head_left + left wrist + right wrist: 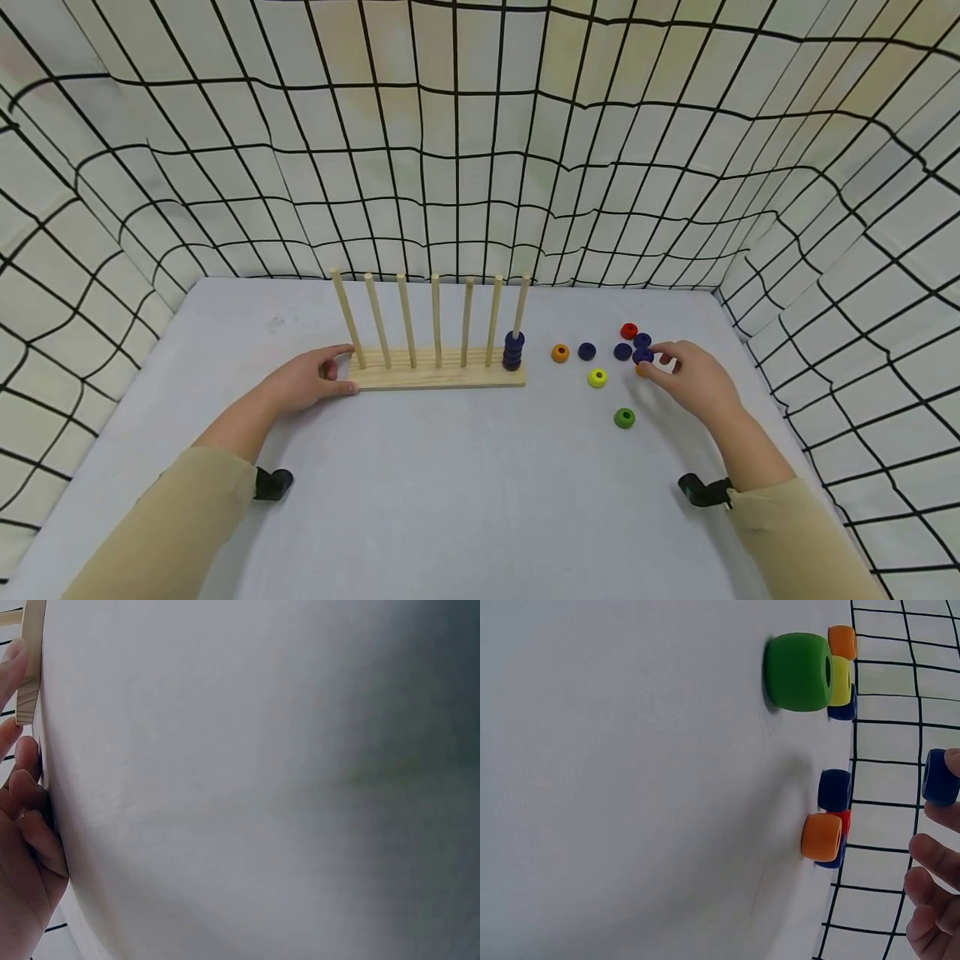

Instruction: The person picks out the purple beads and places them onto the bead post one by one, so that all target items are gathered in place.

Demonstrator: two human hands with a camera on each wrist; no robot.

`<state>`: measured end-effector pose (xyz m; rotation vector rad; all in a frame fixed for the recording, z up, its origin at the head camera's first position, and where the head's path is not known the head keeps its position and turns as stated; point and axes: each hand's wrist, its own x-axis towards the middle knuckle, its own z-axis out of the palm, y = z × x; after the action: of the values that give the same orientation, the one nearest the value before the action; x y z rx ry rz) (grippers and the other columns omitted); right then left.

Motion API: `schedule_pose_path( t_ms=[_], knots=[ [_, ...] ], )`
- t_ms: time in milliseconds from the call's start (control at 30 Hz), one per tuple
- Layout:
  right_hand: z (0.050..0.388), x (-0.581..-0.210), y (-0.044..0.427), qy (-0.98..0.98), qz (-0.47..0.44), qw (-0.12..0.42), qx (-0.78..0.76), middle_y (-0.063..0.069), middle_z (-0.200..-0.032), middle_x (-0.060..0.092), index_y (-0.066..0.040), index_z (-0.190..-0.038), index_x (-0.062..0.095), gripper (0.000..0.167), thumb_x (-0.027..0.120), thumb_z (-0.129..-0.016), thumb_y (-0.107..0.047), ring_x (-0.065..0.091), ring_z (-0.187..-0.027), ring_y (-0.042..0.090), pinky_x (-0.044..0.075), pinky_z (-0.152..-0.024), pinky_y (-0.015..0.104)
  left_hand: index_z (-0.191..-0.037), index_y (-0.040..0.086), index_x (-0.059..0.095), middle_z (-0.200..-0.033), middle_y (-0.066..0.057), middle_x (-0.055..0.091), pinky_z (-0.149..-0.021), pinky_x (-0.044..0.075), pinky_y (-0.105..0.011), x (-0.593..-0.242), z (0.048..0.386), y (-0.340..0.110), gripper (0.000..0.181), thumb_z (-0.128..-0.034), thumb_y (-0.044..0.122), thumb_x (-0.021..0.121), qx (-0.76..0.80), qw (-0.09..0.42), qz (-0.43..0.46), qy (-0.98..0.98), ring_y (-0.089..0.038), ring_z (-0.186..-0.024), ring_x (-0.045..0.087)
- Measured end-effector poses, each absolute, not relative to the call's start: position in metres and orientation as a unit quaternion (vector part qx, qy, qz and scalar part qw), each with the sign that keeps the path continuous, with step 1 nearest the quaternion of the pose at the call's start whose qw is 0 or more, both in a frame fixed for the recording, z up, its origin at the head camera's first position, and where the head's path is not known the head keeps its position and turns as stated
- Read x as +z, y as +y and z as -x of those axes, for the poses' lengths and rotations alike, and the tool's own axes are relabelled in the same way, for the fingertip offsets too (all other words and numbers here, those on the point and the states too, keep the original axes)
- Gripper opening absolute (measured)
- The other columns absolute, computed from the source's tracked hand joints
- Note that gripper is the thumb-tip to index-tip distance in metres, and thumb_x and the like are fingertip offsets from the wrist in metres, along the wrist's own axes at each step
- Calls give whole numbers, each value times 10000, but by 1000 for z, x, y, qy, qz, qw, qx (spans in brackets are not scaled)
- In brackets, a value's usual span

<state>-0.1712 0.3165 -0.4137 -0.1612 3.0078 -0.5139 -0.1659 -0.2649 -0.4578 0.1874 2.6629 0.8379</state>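
Observation:
A wooden peg rack [438,381] with several upright pegs lies on the white table. Dark blue beads [512,354] are stacked low on its rightmost peg; the other pegs are bare. My left hand [303,382] grips the rack's left end between thumb and fingers, and the end grain of the base shows in the left wrist view. Over at the right, my right hand [693,379] pinches a blue bead [940,778] between thumb and finger, raised off the table. Beneath it sits an orange bead [822,838], mostly covered in the head view.
Loose beads lie right of the rack: orange [560,353], blue [587,352], yellow [597,378], red [628,331] and two more blue ones. A green bead [624,418] is nearest the front. Black netting [457,200] over white walls surrounds the table's back and sides.

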Motion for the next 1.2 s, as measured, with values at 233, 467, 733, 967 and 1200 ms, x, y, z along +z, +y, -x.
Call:
schedule_pose_path(
  t_ms=[233, 467, 733, 967, 1200],
  knots=[
    [173, -412, 306, 982, 53, 39, -175, 141, -1099, 605, -57, -1327, 598, 523, 653, -944, -410, 521, -922, 279, 421, -655, 354, -1480, 36, 406, -869, -48, 486, -691, 341, -359, -459, 167, -265, 806, -869, 430, 754, 295, 170, -67, 938, -190, -766, 444],
    [175, -411, 299, 982, 61, 22, -177, 134, -1073, 616, -49, -1304, 615, 491, 658, -945, -380, 525, -910, 276, 428, -655, 356, -1477, 31, 408, -868, -48, 485, -689, 343, -357, -458, 167, -264, 800, -870, 417, 756, 296, 169, -68, 938, -190, -764, 444],
    [177, -410, 294, 981, 62, 11, -181, 104, -1059, 619, -59, -1306, 620, 495, 654, -942, -392, 522, -899, 269, 422, -660, 356, -1478, 30, 405, -866, -48, 488, -687, 347, -355, -457, 166, -264, 802, -871, 420, 754, 300, 173, -64, 936, -190, -760, 445],
    [177, -407, 288, 981, 64, 7, -185, 112, -1065, 625, -54, -1288, 630, 485, 654, -943, -394, 519, -890, 264, 419, -666, 363, -1479, 33, 404, -864, -48, 491, -680, 348, -353, -457, 166, -263, 807, -868, 428, 755, 302, 174, -57, 936, -188, -754, 445],
    [179, -406, 284, 981, 68, 6, -180, 100, -1066, 619, -60, -1298, 622, 490, 644, -948, -403, 517, -891, 259, 420, -679, 369, -1480, 40, 405, -861, -46, 493, -683, 347, -354, -460, 167, -264, 812, -865, 437, 755, 301, 171, -59, 936, -187, -754, 445]
  ],
)
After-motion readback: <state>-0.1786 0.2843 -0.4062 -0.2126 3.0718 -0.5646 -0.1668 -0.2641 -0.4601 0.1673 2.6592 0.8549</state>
